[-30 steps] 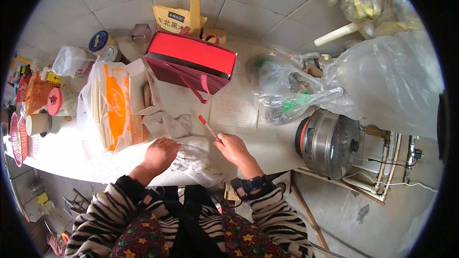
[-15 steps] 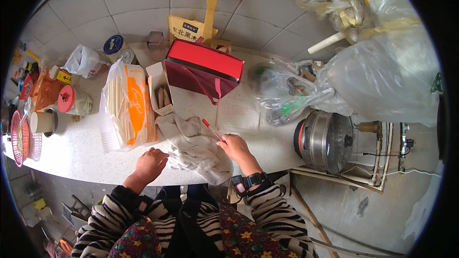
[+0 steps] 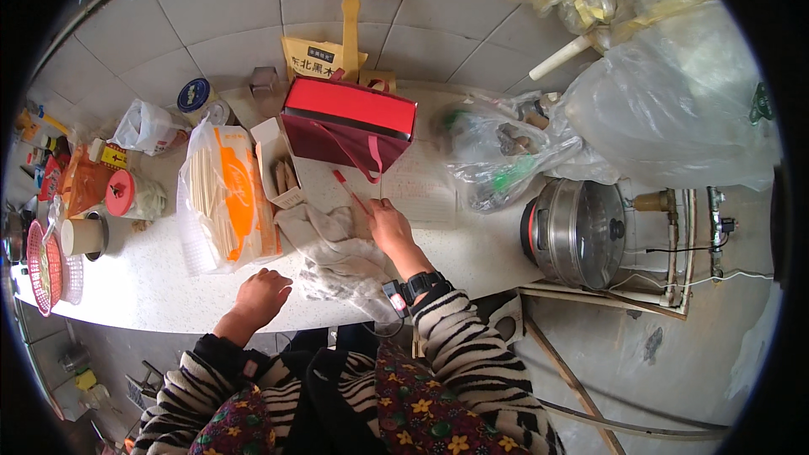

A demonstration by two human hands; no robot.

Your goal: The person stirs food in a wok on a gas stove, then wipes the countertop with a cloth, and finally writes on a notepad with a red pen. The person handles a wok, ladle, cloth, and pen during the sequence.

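Note:
My right hand (image 3: 391,227) is closed around a slim red pen (image 3: 352,190), its red end pointing away to the left. The hand is over the counter at the near left edge of a sheet of paper (image 3: 425,204) with faint writing. A crumpled grey-white cloth (image 3: 341,274) lies between my hands, just left of my right wrist. At the counter's front edge, my left hand (image 3: 259,297) rests with loosely curled fingers and nothing visible in them.
Beyond the cloth stand a dark red gift bag with a red box (image 3: 350,109), a small open carton (image 3: 278,164) and a plastic pack of chopsticks (image 3: 221,202). Plastic bags (image 3: 506,160) and a steel pot (image 3: 581,232) are at right. Jars and baskets (image 3: 44,265) line the left.
My right hand has moved farther over the counter with the pen, to the paper's edge. My left hand stays near the front edge. The whole view has shifted slightly.

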